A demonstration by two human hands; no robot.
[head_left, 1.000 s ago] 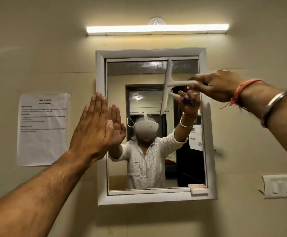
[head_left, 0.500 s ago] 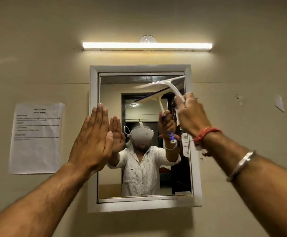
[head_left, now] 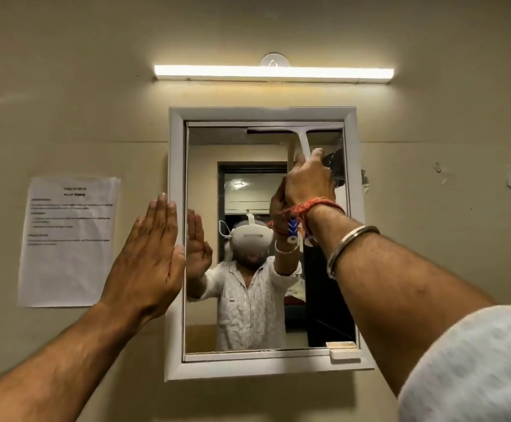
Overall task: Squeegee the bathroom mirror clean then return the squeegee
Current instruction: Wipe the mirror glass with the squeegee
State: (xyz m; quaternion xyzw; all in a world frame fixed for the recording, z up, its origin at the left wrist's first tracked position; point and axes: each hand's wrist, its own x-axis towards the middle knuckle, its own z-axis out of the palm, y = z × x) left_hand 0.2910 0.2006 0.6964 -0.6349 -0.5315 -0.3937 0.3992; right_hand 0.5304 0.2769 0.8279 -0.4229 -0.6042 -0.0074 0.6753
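1. The mirror [head_left: 248,184] hung on a beige wall [head_left: 65,86] in a white frame [head_left: 176,239], directly under a lit tube light [head_left: 274,74].
2. The squeegee [head_left: 301,138] sat at the very top of the glass, its blade lying level along the upper edge and spanning the right part of the mirror, with the white neck running straight down from the blade's middle.
3. The right hand [head_left: 307,181] was clenched around the squeegee's handle, knuckles toward the camera, held in front of the upper right area of the glass; a blue-patterned end of the handle showed below the wrist.
4. An orange thread band [head_left: 312,207] circled the right wrist, and a metal bangle [head_left: 350,248] sat further down the forearm.
5. The left hand [head_left: 149,257] was flat and released, fingers together and pointing up, grasping nothing, placed at the left side of the frame; whether the palm pressed the frame or the wall could not be told.
6. A printed paper notice [head_left: 70,242] was stuck to the wall just left of that hand.
7. A small white latch [head_left: 344,350] sat at the frame's lower right corner.
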